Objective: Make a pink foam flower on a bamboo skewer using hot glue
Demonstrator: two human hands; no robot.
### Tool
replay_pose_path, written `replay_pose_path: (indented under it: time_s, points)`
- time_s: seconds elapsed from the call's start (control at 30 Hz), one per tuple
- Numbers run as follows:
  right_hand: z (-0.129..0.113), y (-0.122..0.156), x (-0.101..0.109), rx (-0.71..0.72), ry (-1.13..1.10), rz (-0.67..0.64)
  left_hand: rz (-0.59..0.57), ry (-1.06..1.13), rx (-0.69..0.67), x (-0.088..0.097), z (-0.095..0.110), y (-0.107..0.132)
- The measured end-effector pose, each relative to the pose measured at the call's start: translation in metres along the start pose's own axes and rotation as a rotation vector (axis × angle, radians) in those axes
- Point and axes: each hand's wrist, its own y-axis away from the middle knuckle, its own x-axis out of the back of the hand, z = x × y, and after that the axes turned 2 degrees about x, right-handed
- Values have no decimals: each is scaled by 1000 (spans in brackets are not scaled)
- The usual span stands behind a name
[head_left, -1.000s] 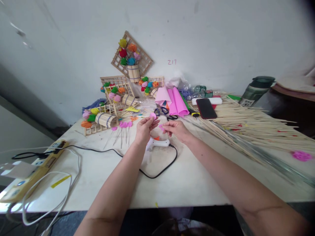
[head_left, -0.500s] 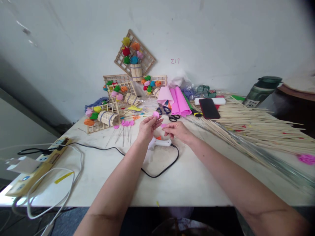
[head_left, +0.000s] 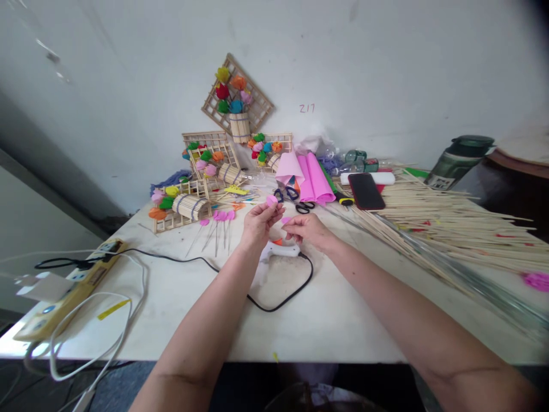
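Note:
My left hand [head_left: 258,220] holds a small round pink paper petal [head_left: 271,201] between its fingertips, raised a little above the white table [head_left: 326,320]. My right hand [head_left: 307,229] pinches another small pink paper piece [head_left: 286,220] just right of it. The two hands nearly touch. Directly below them a white hot glue gun [head_left: 278,249] lies on the table, its black cord [head_left: 274,300] looping toward me.
Pink-tipped sticks [head_left: 218,220], stick frames with paper flowers [head_left: 189,203], pink paper rolls [head_left: 315,177], scissors [head_left: 295,197] and a phone [head_left: 366,191] lie behind. A large pile of bamboo skewers [head_left: 450,223] fills the right. A power strip [head_left: 72,286] sits at the left edge.
Both hands stay together over the glue gun, with the pink pieces still pinched. The view has shifted slightly; nothing was picked up or let go.

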Motion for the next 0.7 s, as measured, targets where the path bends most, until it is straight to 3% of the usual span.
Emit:
replay_pose_path:
  time_s: [0.33,0.43,0.6,0.7]
  points:
    - [-9,-3,-3,92,31,-76,57,79,-71,2,12,-3]
    - [-13,-7,-5,60,1,-58,62,102,-78,7,18,-6]
    - [-18,-23,-4,-2,-45,90,-29,57,67,13,18,-7]
    - [-24,-32,1,13,-110,75,-105,2,137,11,14,-4]
